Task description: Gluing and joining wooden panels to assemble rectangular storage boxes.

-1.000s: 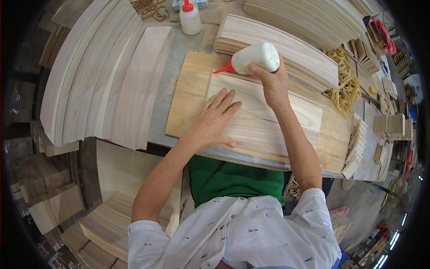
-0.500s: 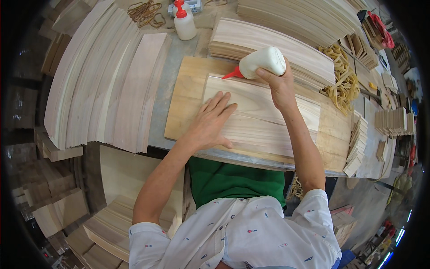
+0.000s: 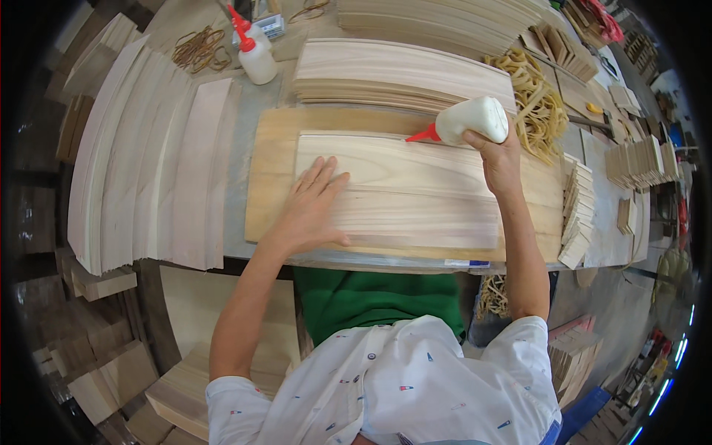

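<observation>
On the counter (image 3: 245,141), gluing thin wood boards.
The right hand (image 3: 498,154) has its fingers clamped on a white glue bottle (image 3: 472,120), red nozzle over the top board (image 3: 400,189); the left hand (image 3: 311,206) presses flat, fingers apart.

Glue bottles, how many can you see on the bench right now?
2. One glue bottle is in the right hand, red nozzle aimed at the wood strips. A second bottle stands at the bench's far left. More may be hidden.

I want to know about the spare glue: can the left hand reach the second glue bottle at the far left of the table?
Probably yes: the left hand lies flat on the wooden slats, and nothing stands between it and the second glue bottle.
</observation>
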Demonstrator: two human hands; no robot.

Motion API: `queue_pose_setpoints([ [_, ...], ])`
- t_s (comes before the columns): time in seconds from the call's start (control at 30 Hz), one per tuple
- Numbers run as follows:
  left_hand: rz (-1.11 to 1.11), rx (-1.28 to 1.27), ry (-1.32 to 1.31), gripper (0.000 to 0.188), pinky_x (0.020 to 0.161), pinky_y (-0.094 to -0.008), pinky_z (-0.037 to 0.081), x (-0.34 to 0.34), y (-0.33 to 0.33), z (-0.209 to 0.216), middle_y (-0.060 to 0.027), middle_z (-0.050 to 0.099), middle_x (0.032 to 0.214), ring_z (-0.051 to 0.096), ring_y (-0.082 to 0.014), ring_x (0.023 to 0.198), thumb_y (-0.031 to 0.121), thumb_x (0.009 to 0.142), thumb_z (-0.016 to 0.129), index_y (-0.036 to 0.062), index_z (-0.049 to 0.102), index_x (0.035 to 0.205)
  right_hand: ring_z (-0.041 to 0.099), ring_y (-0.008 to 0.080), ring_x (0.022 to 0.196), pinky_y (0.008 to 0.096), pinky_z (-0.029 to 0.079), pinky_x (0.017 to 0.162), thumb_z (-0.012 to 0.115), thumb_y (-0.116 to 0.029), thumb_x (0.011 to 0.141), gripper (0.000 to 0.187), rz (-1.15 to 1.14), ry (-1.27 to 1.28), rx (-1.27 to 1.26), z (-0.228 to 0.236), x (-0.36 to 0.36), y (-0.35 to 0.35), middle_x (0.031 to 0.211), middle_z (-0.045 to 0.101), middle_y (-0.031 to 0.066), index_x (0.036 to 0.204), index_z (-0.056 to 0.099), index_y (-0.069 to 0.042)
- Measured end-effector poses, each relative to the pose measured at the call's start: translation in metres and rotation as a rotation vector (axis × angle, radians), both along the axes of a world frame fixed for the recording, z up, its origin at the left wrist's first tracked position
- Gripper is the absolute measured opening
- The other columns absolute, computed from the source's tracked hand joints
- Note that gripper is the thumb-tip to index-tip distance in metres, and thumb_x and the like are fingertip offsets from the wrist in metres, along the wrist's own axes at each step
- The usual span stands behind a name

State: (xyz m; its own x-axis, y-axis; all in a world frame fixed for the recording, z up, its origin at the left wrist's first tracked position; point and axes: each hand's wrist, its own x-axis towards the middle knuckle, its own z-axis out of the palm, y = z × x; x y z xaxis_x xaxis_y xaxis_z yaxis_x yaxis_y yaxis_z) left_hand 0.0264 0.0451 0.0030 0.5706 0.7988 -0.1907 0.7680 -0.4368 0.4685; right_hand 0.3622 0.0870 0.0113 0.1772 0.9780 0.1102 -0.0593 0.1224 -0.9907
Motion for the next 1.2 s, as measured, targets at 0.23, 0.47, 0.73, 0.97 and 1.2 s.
queue_pose_setpoints([
  [0.23,-0.014,0.015,0.019,0.105,0.118,-0.0445,0.02,0.004,0.001,0.003,-0.0189,0.024,0.156,0.016,-0.0339,0.146,0.035,0.052,0.089,0.0059,0.041,0.142,0.057,0.016,0.108,0.0307,0.047,0.092,0.077,0.0,0.076,0.059,-0.09,-0.056,0.038,0.007,0.071,-0.029,0.116,0.061,0.0053,0.129,0.05,-0.004],
  [0.47,0.005,-0.028,0.054,0.109,0.118,-0.0435,0.019,0.009,0.001,0.011,-0.0194,0.021,0.157,0.016,-0.0334,0.146,0.034,0.051,0.089,0.0045,0.04,0.143,0.057,0.0177,0.11,0.0324,0.046,0.095,0.076,-0.002,0.077,0.058,-0.205,-0.103,0.002,0.016,0.119,-0.05,0.117,0.061,0.0066,0.129,0.05,-0.003],
  [0.73,0.0,-0.03,0.079,0.111,0.119,-0.043,0.019,0.011,0.001,0.016,-0.0176,0.019,0.158,0.015,-0.0317,0.147,0.036,0.05,0.089,0.0059,0.038,0.145,0.058,0.0187,0.108,0.0329,0.047,0.093,0.076,-0.005,0.079,0.058,-0.27,-0.108,-0.002,0.019,0.131,-0.058,0.116,0.062,0.0085,0.13,0.05,-0.002],
  [0.97,-0.042,0.031,0.028,0.114,0.118,-0.0458,0.02,0.001,-0.001,0.004,-0.0166,0.02,0.158,0.014,-0.033,0.147,0.036,0.05,0.089,0.0067,0.035,0.146,0.063,0.0259,0.106,0.0458,0.058,0.086,0.069,-0.012,0.086,0.04,-0.286,0.304,-0.044,0.016,0.13,-0.064,0.115,0.062,0.0125,0.121,0.053,-0.002],
  [1.2,0.013,0.072,-0.086,0.112,0.118,-0.0447,0.019,-0.042,0.013,0.002,-0.017,0.024,0.156,0.016,-0.0336,0.146,0.035,0.055,0.087,0.0058,0.032,0.148,0.063,0.0279,0.108,0.0499,0.056,0.091,0.066,-0.012,0.088,0.038,-0.207,0.478,-0.046,0.027,0.062,-0.085,0.117,0.062,0.0135,0.122,0.053,-0.001],
])
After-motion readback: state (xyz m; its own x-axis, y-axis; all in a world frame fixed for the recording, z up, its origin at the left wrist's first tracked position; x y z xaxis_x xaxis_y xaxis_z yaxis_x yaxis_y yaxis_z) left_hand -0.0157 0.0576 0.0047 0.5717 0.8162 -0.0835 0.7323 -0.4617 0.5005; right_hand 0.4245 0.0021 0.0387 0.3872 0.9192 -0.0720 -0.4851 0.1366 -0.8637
